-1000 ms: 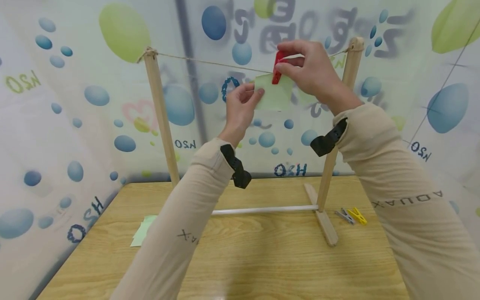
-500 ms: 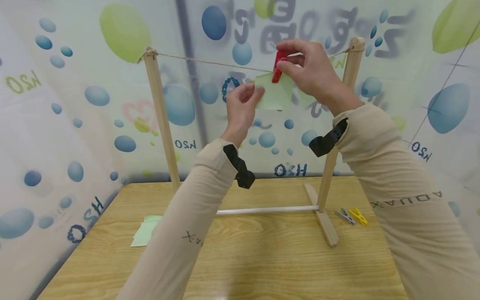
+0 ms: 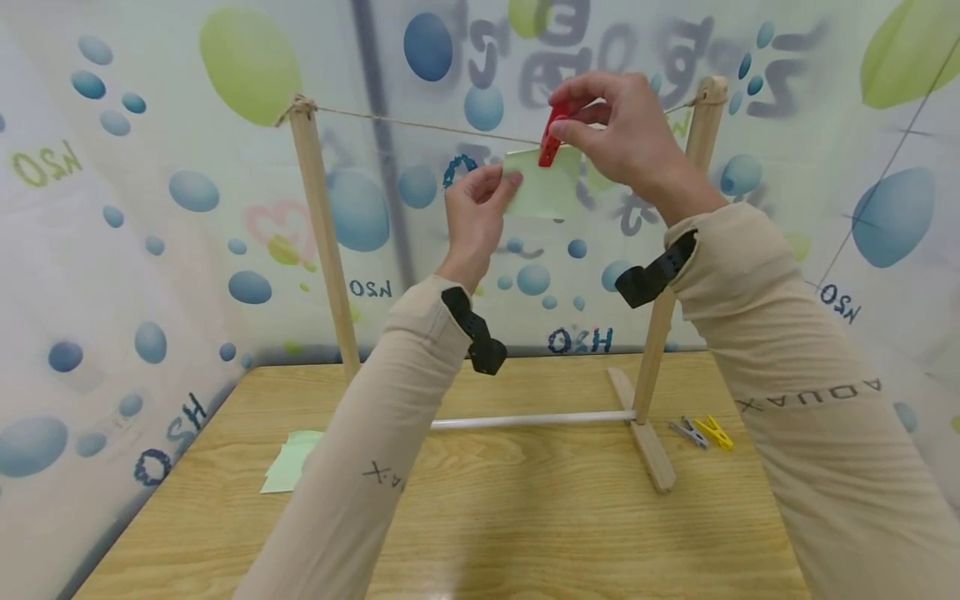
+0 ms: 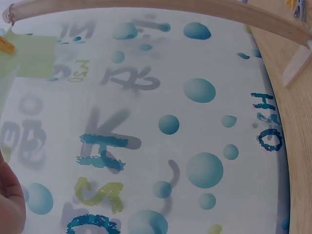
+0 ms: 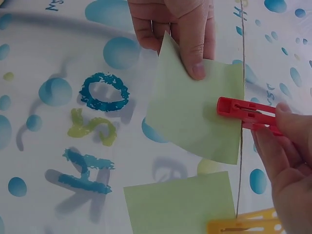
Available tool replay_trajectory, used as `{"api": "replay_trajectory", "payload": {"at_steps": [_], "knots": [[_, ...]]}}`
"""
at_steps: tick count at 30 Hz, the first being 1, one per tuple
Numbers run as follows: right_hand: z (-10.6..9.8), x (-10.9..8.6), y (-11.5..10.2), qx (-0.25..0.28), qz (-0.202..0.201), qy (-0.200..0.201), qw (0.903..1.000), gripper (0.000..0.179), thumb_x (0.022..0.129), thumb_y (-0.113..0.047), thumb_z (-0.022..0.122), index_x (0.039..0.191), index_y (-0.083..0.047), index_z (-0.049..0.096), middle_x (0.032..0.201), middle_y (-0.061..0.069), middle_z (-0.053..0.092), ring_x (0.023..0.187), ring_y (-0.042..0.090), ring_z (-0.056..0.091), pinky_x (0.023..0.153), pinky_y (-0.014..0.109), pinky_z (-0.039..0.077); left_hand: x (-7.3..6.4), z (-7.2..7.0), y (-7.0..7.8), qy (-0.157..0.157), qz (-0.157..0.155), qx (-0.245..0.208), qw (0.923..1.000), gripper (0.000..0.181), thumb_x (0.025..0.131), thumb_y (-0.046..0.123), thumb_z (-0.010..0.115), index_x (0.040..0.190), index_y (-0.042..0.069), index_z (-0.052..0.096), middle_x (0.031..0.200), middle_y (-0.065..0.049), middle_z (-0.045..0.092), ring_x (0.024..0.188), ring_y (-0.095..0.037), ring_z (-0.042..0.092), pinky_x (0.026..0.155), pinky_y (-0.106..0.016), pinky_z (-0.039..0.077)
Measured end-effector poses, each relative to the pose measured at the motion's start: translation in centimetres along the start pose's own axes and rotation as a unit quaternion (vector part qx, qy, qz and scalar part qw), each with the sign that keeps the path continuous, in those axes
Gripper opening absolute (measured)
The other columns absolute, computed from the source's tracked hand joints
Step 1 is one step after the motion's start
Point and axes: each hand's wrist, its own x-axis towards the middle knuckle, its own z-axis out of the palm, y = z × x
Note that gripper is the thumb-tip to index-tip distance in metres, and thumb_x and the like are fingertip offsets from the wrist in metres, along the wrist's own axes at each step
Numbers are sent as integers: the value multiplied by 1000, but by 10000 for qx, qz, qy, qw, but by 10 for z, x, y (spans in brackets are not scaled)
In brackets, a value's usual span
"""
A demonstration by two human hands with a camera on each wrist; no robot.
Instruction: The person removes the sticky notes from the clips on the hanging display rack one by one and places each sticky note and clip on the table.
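A light green sheet of paper (image 3: 542, 187) hangs at the string (image 3: 427, 127), its top edge against the line. My left hand (image 3: 476, 212) pinches the sheet's left edge between thumb and fingers. With thumb and fingers, my right hand (image 3: 626, 137) grips the handle end of a red clothespin (image 5: 248, 113), whose jaws lie over the paper's top edge at the string. Beside it in the right wrist view, a second green sheet (image 5: 180, 202) hangs by a yellow-orange clothespin (image 5: 243, 225). In the left wrist view only a bit of my left hand (image 4: 9, 200) shows.
Wooden posts (image 3: 324, 233) carry the string at both ends, joined low down by a white rod (image 3: 532, 419). Grey (image 3: 688, 432) and yellow (image 3: 714, 432) clothespins lie by the right foot (image 3: 652, 457). More green sheets (image 3: 288, 462) lie left on the wooden table (image 3: 525, 517).
Both hands, the sheet and the red clothespin have shifted slightly to the left. Both grips stay as they were.
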Motion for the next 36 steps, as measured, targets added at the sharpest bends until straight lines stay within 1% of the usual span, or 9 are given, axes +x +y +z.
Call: {"api": "replay_trajectory", "payload": {"at_steps": [4, 9, 12, 16, 25, 30, 36], "knots": [[-2, 0, 1, -38, -18, 130, 9999, 29, 88, -14, 57, 115, -3, 58, 103, 5, 54, 94, 17, 57, 86, 23, 45, -1, 0, 3, 12, -78, -15, 10000, 24, 84, 15, 63, 103, 0, 63, 98, -12, 64, 86, -17, 60, 76, -20, 48], [-6, 0, 2, 57, -70, 277, 9996, 27, 88, -14, 57, 112, -2, 59, 101, 4, 54, 94, 17, 57, 87, 22, 44, -7, 0, 11, 54, -159, 39, 9999, 23, 85, 13, 62, 103, -2, 63, 98, -14, 64, 86, -18, 60, 75, -21, 48], [-7, -1, 1, 203, -118, 331, 9992, 26, 88, -12, 57, 111, -2, 59, 99, 3, 54, 96, 17, 58, 88, 22, 43, -5, -1, 8, 153, -135, 34, 9998, 23, 85, 14, 62, 103, 0, 63, 96, -13, 64, 85, -17, 59, 75, -21, 48], [-7, -1, 1, 343, -194, 427, 9983, 25, 87, -11, 58, 110, 0, 59, 98, 2, 54, 95, 16, 57, 88, 22, 43, 0, -1, 1, 254, -53, 16, 9997, 23, 84, 17, 63, 102, 2, 64, 95, -11, 64, 84, -16, 59, 75, -21, 48], [-7, 2, 4, 719, -250, 717, 9945, 21, 86, -8, 59, 105, 0, 61, 98, 3, 58, 95, 14, 58, 87, 22, 43, -1, 0, -2, 238, -38, 21, 9997, 24, 84, 17, 63, 103, 1, 64, 96, -11, 64, 85, -16, 60, 75, -21, 48], [-6, 6, 7, 729, -323, 877, 9930, 20, 85, -8, 60, 103, -1, 62, 98, 3, 59, 95, 13, 59, 87, 22, 43, 0, 0, -3, 256, -5, 110, 9996, 23, 84, 17, 63, 101, 1, 64, 95, -11, 64, 83, -16, 59, 74, -21, 48], [-6, 5, 6, 690, -364, 858, 9933, 19, 85, -8, 61, 103, -1, 62, 97, 2, 58, 94, 12, 59, 87, 21, 43, 1, -2, -7, 267, -5, 200, 9994, 23, 85, 18, 62, 102, 3, 64, 94, -9, 64, 82, -15, 59, 74, -21, 48]]}}
